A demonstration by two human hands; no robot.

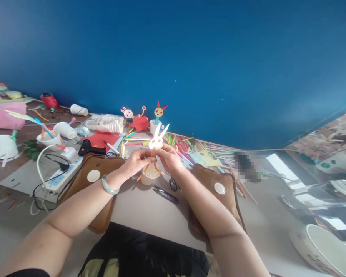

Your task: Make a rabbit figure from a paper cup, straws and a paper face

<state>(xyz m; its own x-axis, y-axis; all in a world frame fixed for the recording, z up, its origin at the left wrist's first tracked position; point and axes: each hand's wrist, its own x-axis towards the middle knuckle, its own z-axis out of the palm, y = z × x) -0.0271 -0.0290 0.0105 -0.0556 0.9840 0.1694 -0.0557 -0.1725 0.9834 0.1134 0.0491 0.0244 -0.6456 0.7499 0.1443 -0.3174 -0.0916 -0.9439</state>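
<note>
Pinched between my left hand point(141, 161) and right hand point(167, 156) is a white rabbit-eared figure point(156, 142), above a cup point(150, 176).

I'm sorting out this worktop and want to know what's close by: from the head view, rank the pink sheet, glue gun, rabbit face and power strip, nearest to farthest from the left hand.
1. Rabbit face: just above the left hand.
2. Glue gun: to its left.
3. Power strip: farther left, lower.
4. Pink sheet: far left.
</note>
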